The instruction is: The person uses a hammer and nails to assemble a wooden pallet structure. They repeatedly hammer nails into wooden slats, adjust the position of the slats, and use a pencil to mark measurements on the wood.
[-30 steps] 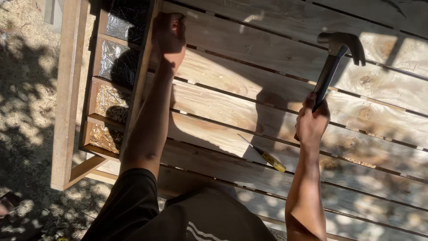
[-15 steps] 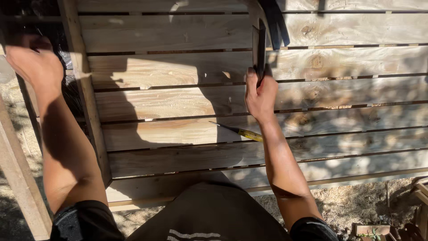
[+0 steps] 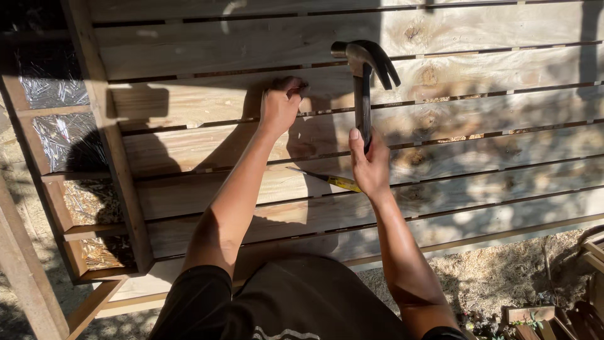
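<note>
Presently logged: right hand (image 3: 370,165), grip closed around the dark handle of a claw hammer (image 3: 365,69), head raised upright above the slatted wooden panel (image 3: 478,107). Left hand (image 3: 280,104), fingertips pinched together against a plank just left of the hammer head; whether they hold anything cannot be told. Also present: a yellow pencil-like tool (image 3: 327,179) lying on a lower plank between the forearms, and foil-backed compartments (image 3: 60,135) at the panel's left edge.
</note>
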